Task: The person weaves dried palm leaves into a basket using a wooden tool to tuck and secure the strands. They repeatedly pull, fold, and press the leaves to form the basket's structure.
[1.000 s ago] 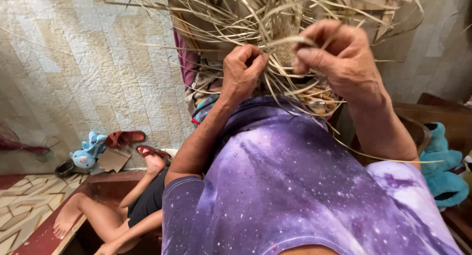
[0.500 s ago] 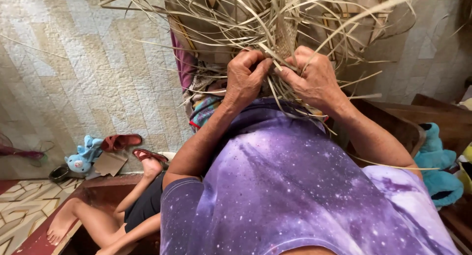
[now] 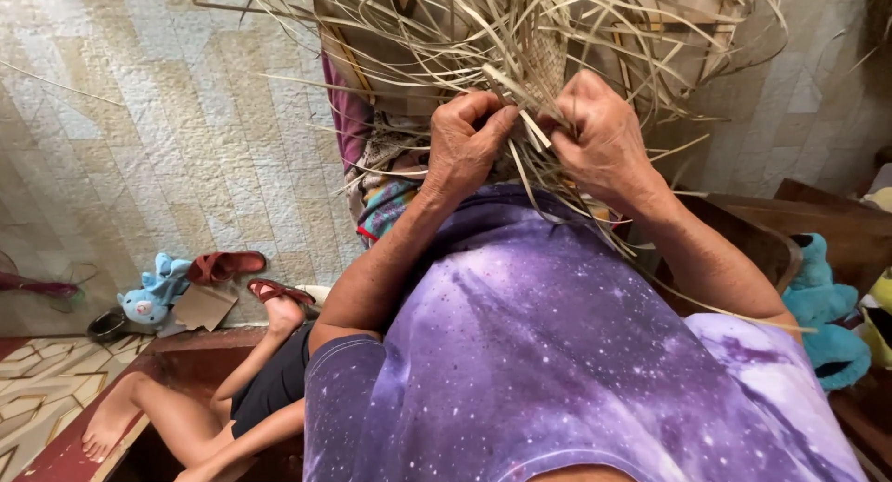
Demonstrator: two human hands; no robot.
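Note:
A half-woven piece of dry tan straw strips (image 3: pixel 520 36) hangs in front of me, with loose ends sticking out in all directions. My left hand (image 3: pixel 465 143) pinches several strips at the lower edge of the weave. My right hand (image 3: pixel 599 133) grips neighbouring strips right beside it, the two hands almost touching. My purple speckled shirt (image 3: pixel 557 352) fills the lower frame.
Another person's bare legs (image 3: pixel 186 417) lie on a dark wooden bench at lower left. On the tiled floor lie red sandals (image 3: pixel 228 264), a blue soft toy (image 3: pixel 149 301) and a small dark bowl (image 3: pixel 107 326). A teal soft toy (image 3: pixel 822 305) sits at right.
My right hand has come down from a raised pull and closed in beside the left hand at the weave's edge. The left hand has hardly moved.

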